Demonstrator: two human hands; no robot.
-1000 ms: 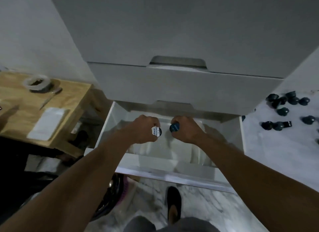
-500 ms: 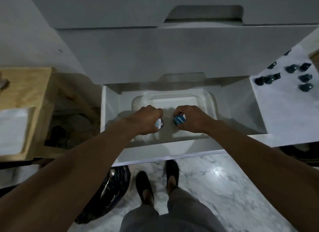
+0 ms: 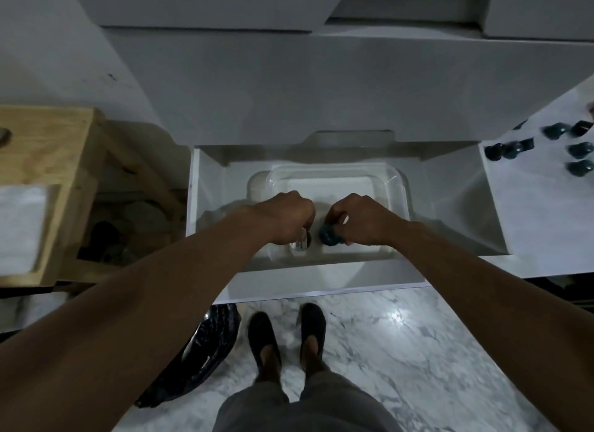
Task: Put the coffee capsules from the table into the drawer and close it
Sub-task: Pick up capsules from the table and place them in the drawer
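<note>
The white drawer (image 3: 308, 280) stands pulled out below me, with a clear plastic tub (image 3: 398, 180) inside it. My left hand (image 3: 286, 217) is low over the tub's near side, closed on a capsule (image 3: 302, 241) whose foil lid shows. My right hand (image 3: 360, 217) is next to it, closed on a dark blue capsule (image 3: 328, 235). Several dark capsules (image 3: 578, 150) lie on the white table (image 3: 543, 213) at the right edge.
A wooden side table (image 3: 48, 142) with a white cloth (image 3: 22, 226) stands at the left. Shut cabinet fronts (image 3: 321, 84) rise above the drawer. A black bag (image 3: 199, 351) lies on the marble floor beside my feet (image 3: 286, 338).
My view tilted further down onto the drawer. Both hands sank lower into the tub, still holding their capsules.
</note>
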